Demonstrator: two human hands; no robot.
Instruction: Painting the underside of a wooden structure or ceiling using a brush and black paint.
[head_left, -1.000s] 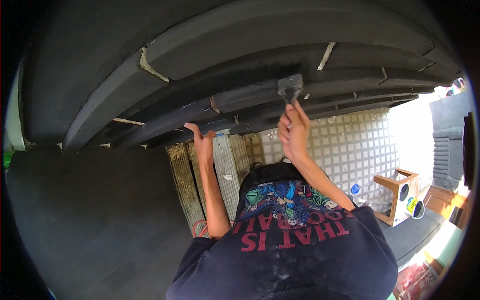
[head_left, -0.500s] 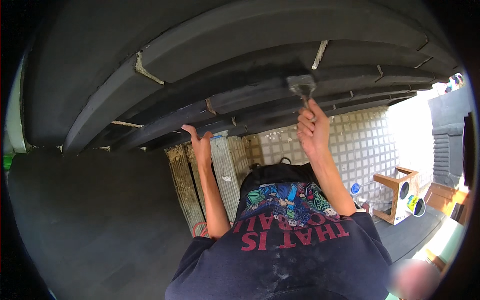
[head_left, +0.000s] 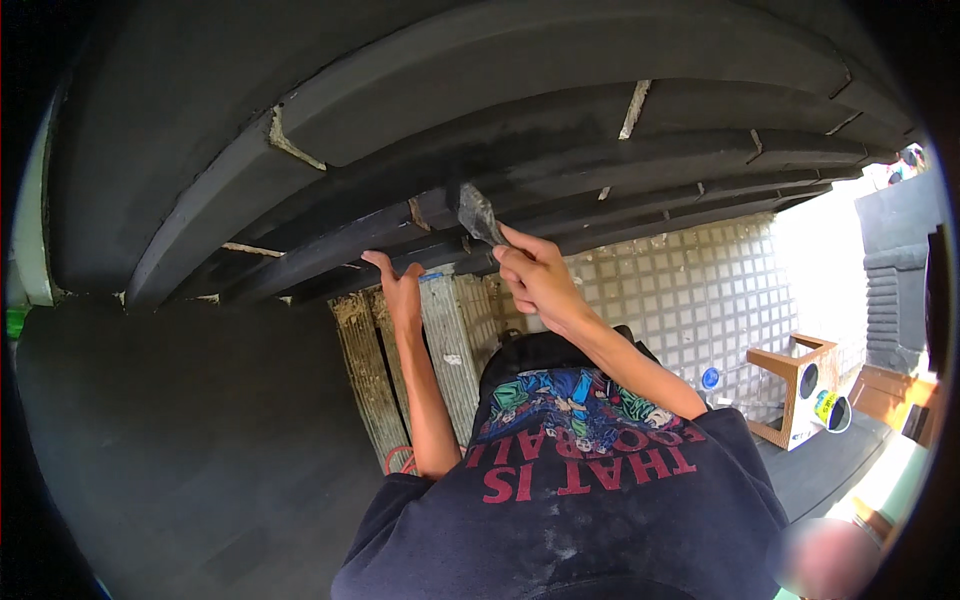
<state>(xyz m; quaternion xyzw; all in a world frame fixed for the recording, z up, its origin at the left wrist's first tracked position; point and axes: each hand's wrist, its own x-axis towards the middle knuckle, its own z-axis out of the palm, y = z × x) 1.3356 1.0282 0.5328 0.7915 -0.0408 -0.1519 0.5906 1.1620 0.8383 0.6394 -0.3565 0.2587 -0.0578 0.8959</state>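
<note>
My right hand [head_left: 543,280] is closed round the handle of a flat paintbrush [head_left: 478,213], its head smeared grey. The brush tip meets a dark grey stepped ledge [head_left: 560,180] beside a pale joint strip. Lower and to the left, my left hand [head_left: 402,290] rests against the ledge's lower edge. Its visible fingers are spread apart, with nothing seen between them; the other fingertips are hidden. Darker, wet-looking patches show on the surface around the brush.
Rough wooden planks [head_left: 455,340] stand below my left hand. Tiled floor [head_left: 660,290] stretches to the right, with a blue round lid [head_left: 710,378]. A brown-and-white stool-like stand [head_left: 790,400] has a small paint can [head_left: 830,410] at its side. A dark panel [head_left: 190,430] fills the left.
My right hand has swept the paintbrush leftward along the ledge, and the brush now tilts toward the upper left. My left hand has stayed in place.
</note>
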